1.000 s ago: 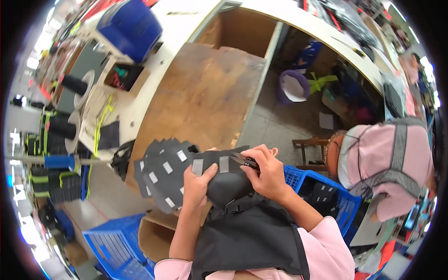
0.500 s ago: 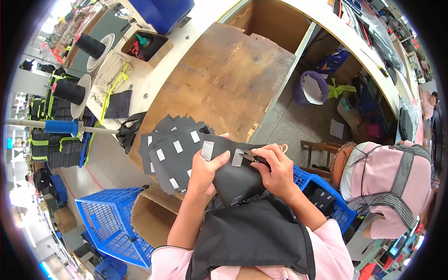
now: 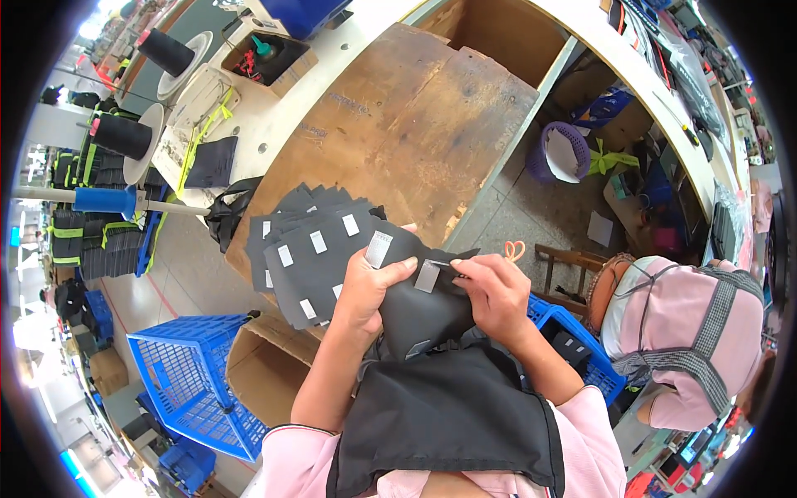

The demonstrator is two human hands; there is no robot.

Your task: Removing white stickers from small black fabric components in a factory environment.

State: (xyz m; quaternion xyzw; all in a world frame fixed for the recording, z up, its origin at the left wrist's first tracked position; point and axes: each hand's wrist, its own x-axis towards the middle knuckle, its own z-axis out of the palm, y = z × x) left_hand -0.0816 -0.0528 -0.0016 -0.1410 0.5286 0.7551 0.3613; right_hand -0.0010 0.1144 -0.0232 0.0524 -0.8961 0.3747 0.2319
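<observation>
At frame centre, the left hand grips a fanned stack of black fabric pieces with pale rectangular labels; the right hand pinches one label. Lower left, a blue plastic mesh crate stands beside a cardboard box.

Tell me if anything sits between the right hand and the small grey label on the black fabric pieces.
Nothing visible does: the right hand already pinches the grey label on the black fabric pieces, which the left hand holds fanned.
</observation>
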